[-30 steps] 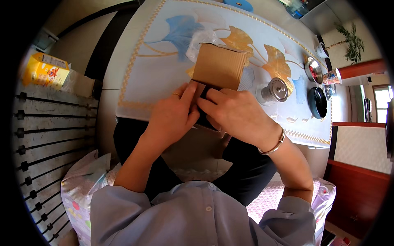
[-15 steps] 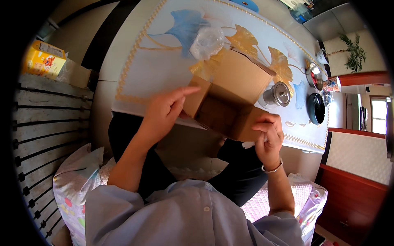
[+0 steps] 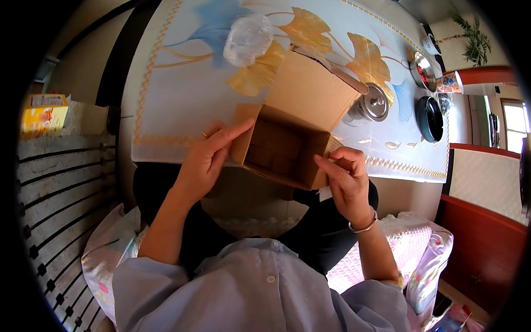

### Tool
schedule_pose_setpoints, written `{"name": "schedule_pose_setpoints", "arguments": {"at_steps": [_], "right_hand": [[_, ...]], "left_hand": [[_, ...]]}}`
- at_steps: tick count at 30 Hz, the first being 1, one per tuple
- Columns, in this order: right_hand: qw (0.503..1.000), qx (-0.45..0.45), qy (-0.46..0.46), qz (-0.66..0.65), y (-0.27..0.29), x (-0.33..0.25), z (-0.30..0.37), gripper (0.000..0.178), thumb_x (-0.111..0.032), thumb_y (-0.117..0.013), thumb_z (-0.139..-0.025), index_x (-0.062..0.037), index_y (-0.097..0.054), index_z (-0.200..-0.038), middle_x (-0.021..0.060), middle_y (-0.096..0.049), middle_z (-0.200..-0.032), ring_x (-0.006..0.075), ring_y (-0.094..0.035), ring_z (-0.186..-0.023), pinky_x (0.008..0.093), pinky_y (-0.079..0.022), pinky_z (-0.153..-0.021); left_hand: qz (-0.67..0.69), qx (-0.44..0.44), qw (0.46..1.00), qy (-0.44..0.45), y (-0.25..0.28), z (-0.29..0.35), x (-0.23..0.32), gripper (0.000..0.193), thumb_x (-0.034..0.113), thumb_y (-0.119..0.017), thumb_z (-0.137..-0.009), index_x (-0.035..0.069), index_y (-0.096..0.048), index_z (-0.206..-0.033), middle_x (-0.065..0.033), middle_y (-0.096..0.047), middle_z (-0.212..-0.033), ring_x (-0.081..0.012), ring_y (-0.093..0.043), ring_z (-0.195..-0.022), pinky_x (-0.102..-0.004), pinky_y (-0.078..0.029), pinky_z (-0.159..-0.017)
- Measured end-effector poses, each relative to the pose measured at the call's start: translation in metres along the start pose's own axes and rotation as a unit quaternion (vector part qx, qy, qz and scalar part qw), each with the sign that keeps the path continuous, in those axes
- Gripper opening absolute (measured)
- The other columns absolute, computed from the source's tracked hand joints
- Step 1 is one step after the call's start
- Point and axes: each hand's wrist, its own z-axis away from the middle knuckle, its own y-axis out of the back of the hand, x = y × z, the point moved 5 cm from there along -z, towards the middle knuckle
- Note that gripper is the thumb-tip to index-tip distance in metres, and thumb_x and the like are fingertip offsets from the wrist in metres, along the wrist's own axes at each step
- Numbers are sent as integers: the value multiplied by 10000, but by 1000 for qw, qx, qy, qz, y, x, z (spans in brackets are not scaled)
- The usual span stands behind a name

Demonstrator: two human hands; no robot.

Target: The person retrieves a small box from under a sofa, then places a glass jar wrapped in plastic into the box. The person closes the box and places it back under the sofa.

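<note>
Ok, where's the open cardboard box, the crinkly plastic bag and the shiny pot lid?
cardboard box (image 3: 276, 149), head view, its inside bottom.
plastic bag (image 3: 247, 39), head view, its crumpled middle.
pot lid (image 3: 375, 103), head view, near its knob.

Open cardboard box (image 3: 293, 127) between hands (image 3: 207, 160)
</note>
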Motion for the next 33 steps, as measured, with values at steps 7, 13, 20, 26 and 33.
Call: {"name": "schedule_pose_setpoints", "arguments": {"at_steps": [7, 13, 20, 26, 33], "right_hand": [[979, -59, 118, 154, 4, -9, -12, 340, -9, -620, -685, -103, -660, -1010, 44, -493, -1029, 142, -580, -719, 244, -509, -568], [976, -86, 158, 122, -9, 0, -20, 165, -64, -587, -721, -84, -573, -884, 47, -535, -1022, 187, -602, -768, 278, -509, -559], [984, -91, 155, 13, 7, -7, -38, 221, 8, -568, -705, -64, -561, -913, 71, -538, -933, 205, -585, -768, 286, -491, -602], [884, -141, -32, -444, 32, -60, -143, 225, 3, -427, -820, -20, -548, -1009, 5, -507, -806, 84, -458, -603, 217, -375, -546], [725, -73, -313, -609, -84, -21, -214, 160, -196, -531, -861, -60, -607, -897, 24, -547, -697, 111, -465, -511, 253, -373, -464]], "left_hand": [[-206, 10, 966, -159, 7, -17, 17, 551, -138, -586, -738, 192, -639, -1176, -121, -459, -1257, -277, -485, -1080, -357, -395, -945], [-277, 2, 926, -255, 0, -26, 25, 328, -76, -649, -677, 150, -619, -913, -93, -505, -1300, -322, -473, -1179, -406, -390, -978], [-289, -100, 906, -291, 1, -34, 47, 219, -85, -612, -703, 97, -501, -753, -66, -598, -1192, -319, -463, -1208, -454, -314, -1049], [339, -58, 938, 38, 101, -67, 54, 147, 141, -518, -845, 45, -591, -929, -103, -641, -1029, -211, -625, -979, -370, -485, -895], [495, 167, 833, 181, 150, -86, -15, 258, 127, -455, -871, -18, -591, -1035, -127, -641, -944, -232, -629, -839, -377, -530, -780]]}}
